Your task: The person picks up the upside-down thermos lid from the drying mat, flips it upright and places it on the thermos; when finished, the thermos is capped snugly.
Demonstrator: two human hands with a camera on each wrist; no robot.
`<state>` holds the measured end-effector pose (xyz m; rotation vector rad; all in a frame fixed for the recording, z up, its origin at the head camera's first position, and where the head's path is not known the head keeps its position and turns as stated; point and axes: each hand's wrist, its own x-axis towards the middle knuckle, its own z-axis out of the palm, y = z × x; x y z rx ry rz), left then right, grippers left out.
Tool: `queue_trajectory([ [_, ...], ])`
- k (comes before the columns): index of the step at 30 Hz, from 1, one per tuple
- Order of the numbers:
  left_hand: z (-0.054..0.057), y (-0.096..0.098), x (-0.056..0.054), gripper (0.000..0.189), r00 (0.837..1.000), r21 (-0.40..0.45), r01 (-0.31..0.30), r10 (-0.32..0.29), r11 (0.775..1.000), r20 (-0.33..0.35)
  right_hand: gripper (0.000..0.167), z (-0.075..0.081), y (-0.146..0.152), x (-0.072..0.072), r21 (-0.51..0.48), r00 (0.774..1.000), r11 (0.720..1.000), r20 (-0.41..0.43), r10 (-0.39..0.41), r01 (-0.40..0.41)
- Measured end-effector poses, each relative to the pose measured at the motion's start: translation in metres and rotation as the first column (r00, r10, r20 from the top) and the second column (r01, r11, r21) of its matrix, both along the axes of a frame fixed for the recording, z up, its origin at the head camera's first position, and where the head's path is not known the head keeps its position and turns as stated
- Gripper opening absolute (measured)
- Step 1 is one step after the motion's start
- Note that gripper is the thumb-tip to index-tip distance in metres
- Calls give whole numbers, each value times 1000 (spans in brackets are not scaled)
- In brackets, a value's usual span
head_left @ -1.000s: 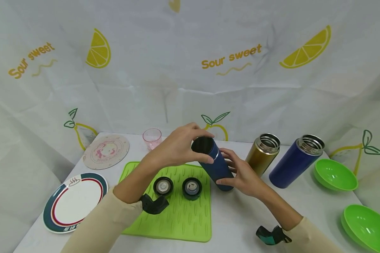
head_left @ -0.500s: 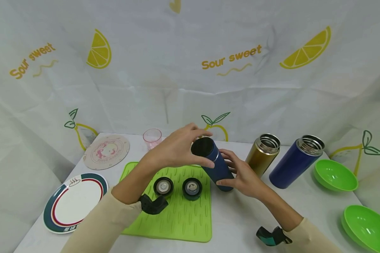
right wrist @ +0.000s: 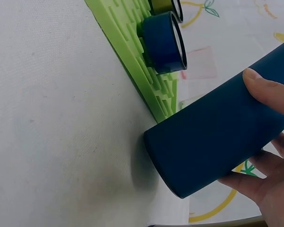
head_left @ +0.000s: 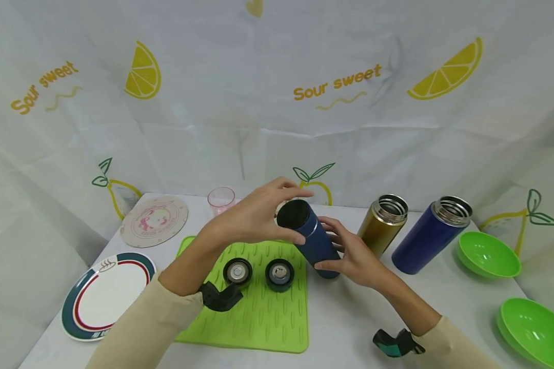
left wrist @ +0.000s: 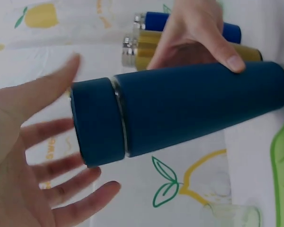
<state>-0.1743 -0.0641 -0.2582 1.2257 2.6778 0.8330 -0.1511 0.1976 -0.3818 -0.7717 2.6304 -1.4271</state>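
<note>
A dark blue bottle (head_left: 320, 251) leans to the left, its upper section (left wrist: 98, 122) set off by a silver ring. My right hand (head_left: 357, 259) grips its body, thumb on the near side and fingers behind. In the right wrist view the lower end of the bottle is close over the white tabletop. Around the upper section my left hand (head_left: 254, 212) is spread, thumb (left wrist: 61, 78) and fingers apart, the thumb tip just off the rim. Two dark round lids (head_left: 237, 272), (head_left: 279, 274) sit on a green mat (head_left: 244, 323) to the left.
A gold bottle (head_left: 382, 225) and a royal blue bottle (head_left: 429, 238), both uncapped, stand to the right. Beyond them are two green bowls (head_left: 489, 255), (head_left: 537, 333). A pink glass (head_left: 221, 200), a round coaster (head_left: 154, 221) and a rimmed plate (head_left: 108, 297) are on the left.
My left hand has shifted slightly left, its thumb and fingers spreading from the bottle's top. The bottle's upper end has tipped a little left; the right hand stays in place.
</note>
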Motion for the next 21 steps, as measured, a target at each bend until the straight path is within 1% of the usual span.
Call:
queue_trajectory([
  [2,-3,1,0,71,996,-4,-84,84,996,-6,93,0,0,0,-7,1000,1000,1,0,0],
  [3,-4,2,0,69,993,-7,-113,113,994,-11,93,0,0,0,-8,1000,1000,2,-2,2],
  [4,-5,2,0,66,991,-5,-132,132,991,-8,93,0,-1,0,-10,1000,1000,5,-5,5],
  [6,-6,2,0,62,990,2,-143,143,990,-4,93,1,-2,0,-9,1000,1000,19,-19,19],
  [9,-5,0,-2,59,994,32,-106,106,994,12,94,5,-4,1,5,999,1000,36,-31,31],
  [12,-4,-4,-3,58,999,70,-33,30,997,44,94,7,-5,2,33,999,999,39,-35,34],
  [14,-2,-6,-3,58,997,84,15,-21,996,73,94,7,-5,2,48,999,998,34,-34,32],
  [16,0,-8,-2,60,994,86,45,-53,995,98,95,7,-5,3,57,999,998,28,-34,32],
  [18,0,-8,-1,63,994,70,39,-46,997,98,95,7,-6,3,60,999,998,18,-30,29],
  [21,-3,-3,1,64,997,31,-44,42,999,59,95,7,-6,3,57,1000,998,14,-22,22],
])
